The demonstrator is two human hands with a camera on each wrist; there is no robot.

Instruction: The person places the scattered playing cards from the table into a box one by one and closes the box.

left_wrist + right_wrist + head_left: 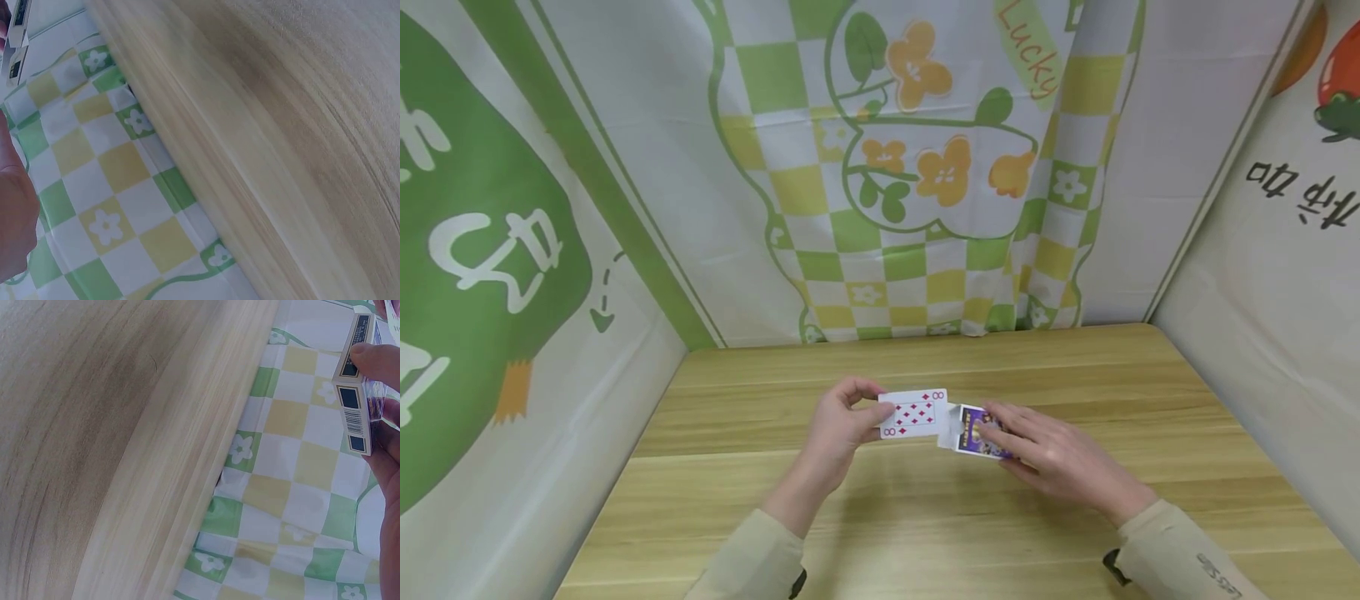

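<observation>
Between the thumb and fingers of my left hand (pixel 838 429) is a playing card (pixel 917 414), the eight of diamonds, face up in the head view; whether more cards lie beneath it I cannot tell. My right hand (pixel 1060 454) grips a purple and white card box (pixel 973 432), its white end flap (pixel 949 427) folded out toward the card. Card and flap nearly meet, above the table. In the right wrist view, the box (pixel 355 415) shows its barcode end, and a thumb presses its side. Only part of the left hand (pixel 15 212) enters the left wrist view.
A wooden table (pixel 880 533) spreads beneath both hands. Behind it hangs a checked green and yellow curtain (pixel 910 267). Printed fabric walls stand at the left (pixel 625 400) and right (pixel 1247 308) of the table.
</observation>
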